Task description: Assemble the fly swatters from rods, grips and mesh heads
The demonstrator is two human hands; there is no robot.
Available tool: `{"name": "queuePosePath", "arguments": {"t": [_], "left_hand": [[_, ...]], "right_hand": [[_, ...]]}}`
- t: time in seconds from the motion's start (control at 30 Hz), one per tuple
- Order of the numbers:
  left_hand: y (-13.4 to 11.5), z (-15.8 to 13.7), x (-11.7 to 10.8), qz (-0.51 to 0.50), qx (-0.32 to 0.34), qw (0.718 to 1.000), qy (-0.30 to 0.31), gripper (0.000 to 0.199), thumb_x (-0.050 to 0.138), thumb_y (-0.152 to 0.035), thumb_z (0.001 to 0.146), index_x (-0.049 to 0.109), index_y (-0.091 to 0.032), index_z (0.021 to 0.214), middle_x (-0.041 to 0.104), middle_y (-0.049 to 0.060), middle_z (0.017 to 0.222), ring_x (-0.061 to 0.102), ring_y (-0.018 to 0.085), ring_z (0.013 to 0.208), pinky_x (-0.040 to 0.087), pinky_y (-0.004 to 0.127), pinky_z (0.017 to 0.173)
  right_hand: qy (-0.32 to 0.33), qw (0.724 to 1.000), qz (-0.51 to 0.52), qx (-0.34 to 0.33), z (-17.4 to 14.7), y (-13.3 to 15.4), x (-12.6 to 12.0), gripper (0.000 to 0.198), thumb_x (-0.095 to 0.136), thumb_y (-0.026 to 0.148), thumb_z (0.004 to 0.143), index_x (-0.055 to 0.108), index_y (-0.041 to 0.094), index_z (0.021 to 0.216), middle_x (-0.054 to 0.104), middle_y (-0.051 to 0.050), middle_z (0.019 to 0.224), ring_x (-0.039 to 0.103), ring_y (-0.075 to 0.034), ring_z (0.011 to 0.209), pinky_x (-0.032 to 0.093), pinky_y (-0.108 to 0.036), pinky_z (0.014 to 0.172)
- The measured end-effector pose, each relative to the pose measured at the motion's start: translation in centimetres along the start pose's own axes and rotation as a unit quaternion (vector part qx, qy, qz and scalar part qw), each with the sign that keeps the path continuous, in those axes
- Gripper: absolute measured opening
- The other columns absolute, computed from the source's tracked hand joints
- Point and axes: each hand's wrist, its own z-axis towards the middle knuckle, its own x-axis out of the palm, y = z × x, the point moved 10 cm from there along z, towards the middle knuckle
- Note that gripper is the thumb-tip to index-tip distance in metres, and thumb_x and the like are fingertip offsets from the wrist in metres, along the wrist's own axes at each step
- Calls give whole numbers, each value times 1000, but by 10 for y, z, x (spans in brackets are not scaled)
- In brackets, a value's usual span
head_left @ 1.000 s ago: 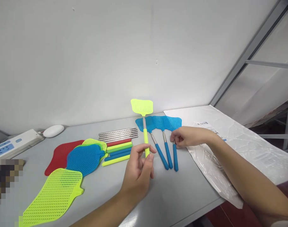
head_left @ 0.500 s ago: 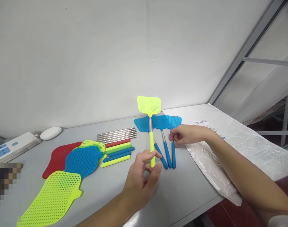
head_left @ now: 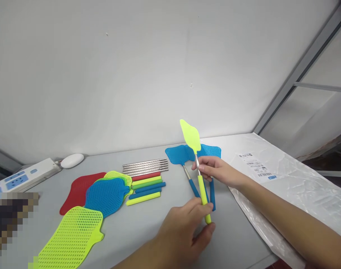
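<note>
Yellow swatter at the centre of the dial, raised over the worktop, its head toward 11 o'clock and its butt toward 5. The left hand pinches the lower end of the handle between thumb and fingers, a hold that probably lets the head stand clear of the three blue swatters lying beyond, toward 12. The right hand has its fingertips and thumb about the metal shaft; whether this grip presses on it cannot be told. The pairing, low and high, presumably serves to steady a long, slender object.

The head is turned, so that its face appears narrow. The left forearm runs in from 8 o'clock, with the back of the hand uppermost; the right comes from 4, reaching across with the wrist nearly straight.

Toward 9 o'clock, parts lie by kind: metal rods bundled parallel, coloured tubes side by side just below them, and loose heads overlapping toward 8. Such grouping likely keeps like with like and apart from the blue swatters, whose heads overlap in a row. White plastic covers the worktop at 3 o'clock, beside the right forearm.
</note>
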Motion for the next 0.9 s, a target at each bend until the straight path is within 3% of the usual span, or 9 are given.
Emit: {"name": "queuePosePath", "arguments": {"t": [0.1, 0.33, 0.53, 0.67, 0.9], "left_hand": [[-3, 1, 4, 51, 18, 998, 11, 34, 57, -26, 86, 47, -27, 119, 66, 0, 90, 64, 15, 70, 42, 25, 56], [7, -1, 24, 90, 4, 993, 72, 36, 64, -33, 82, 49, -27, 114, 72, -3, 94, 70, 17, 73, 44, 26, 59], [6, 3, 17, 65, 0, 996, 53, 32, 60, -30, 85, 50, -27, 115, 72, -3, 95, 70, 16, 75, 45, 25, 61], [6, 6, 6, 70, -17, 997, 3, 27, 54, -28, 87, 54, -24, 115, 70, -1, 87, 67, 14, 69, 47, 24, 60], [21, 11, 13, 137, -83, 987, 13, 26, 52, -23, 85, 60, -24, 110, 69, 1, 90, 67, 16, 69, 45, 25, 52]], "right_hand": [[21, 999, 24, 35, 1, -11, 10, 33, 58, 50, 89, 61, 17, 96, 41, 7, 59, 37, -8, 52, 31, -23, 52], [31, 997, 44, 58, -2, -17, 22, 38, 63, 54, 84, 48, 20, 76, 36, 10, 54, 31, -7, 46, 25, -22, 46], [-60, 987, -127, 72, -1, -15, 4, 42, 57, 58, 85, 47, 20, 70, 42, 7, 52, 36, -9, 48, 27, -24, 47], [-125, 938, -321, 30, -3, -2, -3, 42, 47, 54, 91, 54, 20, 68, 50, 3, 60, 42, -11, 55, 29, -25, 51], [-119, 917, -374, 70, -5, -8, -1, 32, 54, 50, 87, 57, 20, 73, 59, 1, 61, 52, -14, 55, 31, -25, 50]]}}
